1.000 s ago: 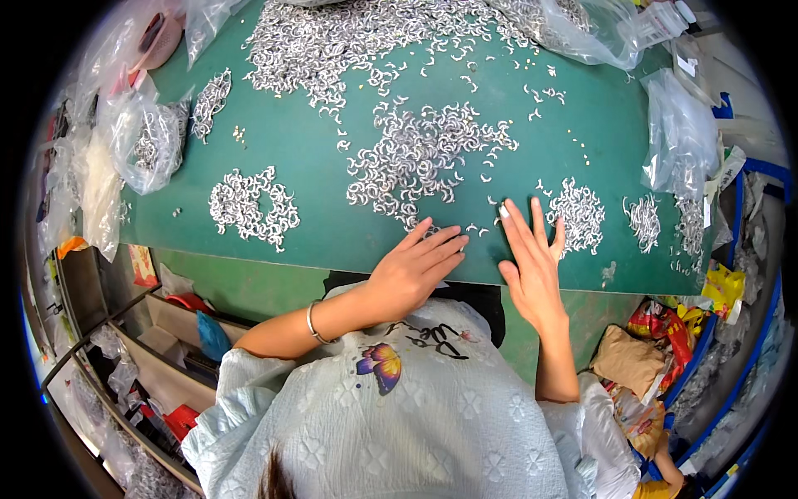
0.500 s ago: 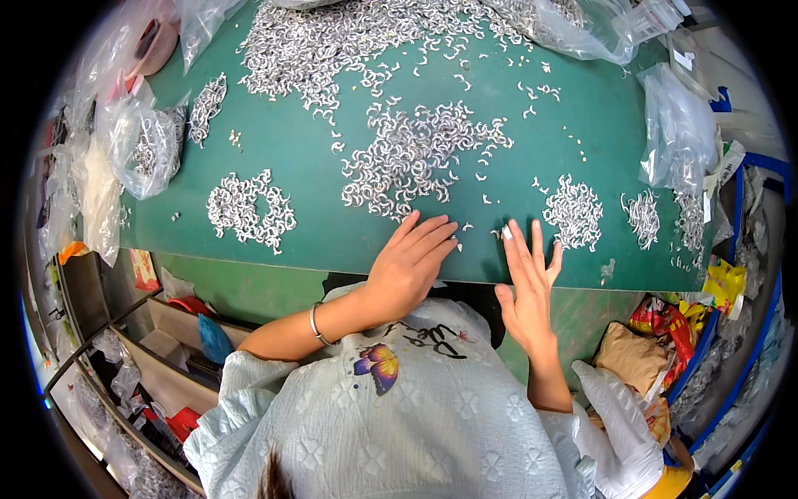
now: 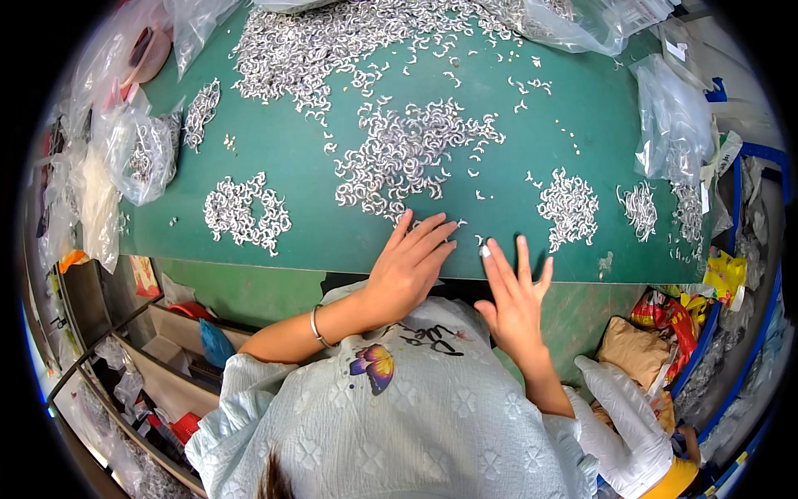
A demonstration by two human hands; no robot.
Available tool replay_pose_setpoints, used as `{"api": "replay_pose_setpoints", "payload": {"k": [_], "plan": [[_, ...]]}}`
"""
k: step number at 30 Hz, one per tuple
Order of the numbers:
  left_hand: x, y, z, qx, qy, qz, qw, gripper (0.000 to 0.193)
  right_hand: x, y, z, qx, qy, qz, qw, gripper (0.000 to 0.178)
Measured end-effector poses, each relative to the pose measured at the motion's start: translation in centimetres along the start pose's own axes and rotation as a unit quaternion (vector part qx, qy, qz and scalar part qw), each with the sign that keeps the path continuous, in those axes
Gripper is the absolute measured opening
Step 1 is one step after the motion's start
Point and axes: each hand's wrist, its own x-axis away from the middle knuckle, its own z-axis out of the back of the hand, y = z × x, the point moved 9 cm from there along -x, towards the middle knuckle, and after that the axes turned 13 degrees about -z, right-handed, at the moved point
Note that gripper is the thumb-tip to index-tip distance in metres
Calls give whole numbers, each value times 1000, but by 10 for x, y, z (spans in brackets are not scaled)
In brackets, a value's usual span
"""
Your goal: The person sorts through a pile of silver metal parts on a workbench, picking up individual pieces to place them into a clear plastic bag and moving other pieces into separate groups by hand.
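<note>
Small silvery crescent-shaped pieces lie in piles on a green tabletop [image 3: 316,241]. At the near edge of the central pile [image 3: 395,158], my left hand [image 3: 406,266] rests with its fingers stretched out, fingertips by the closest pieces. To its right, my right hand [image 3: 517,306] is spread at the table's front edge. Its index fingertip is beside a loose crescent piece [image 3: 480,239]; whether they touch I cannot tell. Beyond that hand lies a rounded pile [image 3: 568,208]. A ring-like pile [image 3: 220,212] sits left of my left hand.
A large heap [image 3: 287,54] of the pieces covers the far side. Smaller piles [image 3: 638,212] lie at the right end. Clear plastic bags [image 3: 673,125] stand along both sides, one holding pieces [image 3: 150,154] at left. Blue-framed shelving [image 3: 777,158] is at right, compartments [image 3: 179,358] below left.
My right hand has shifted left and toward me, away from the rounded pile, to beside the loose crescent piece. My left hand has hardly moved. The whole view has shifted slightly.
</note>
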Motion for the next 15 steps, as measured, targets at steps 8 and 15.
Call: {"api": "replay_pose_setpoints", "payload": {"k": [8,15], "plan": [[7,3,3,-11,55,7,998,32,-14,0,15,-55,63,-27,996,66],[8,-2,10,-28,78,50,995,31,-11,-8,4,-29,7,4,1000,64]]}}
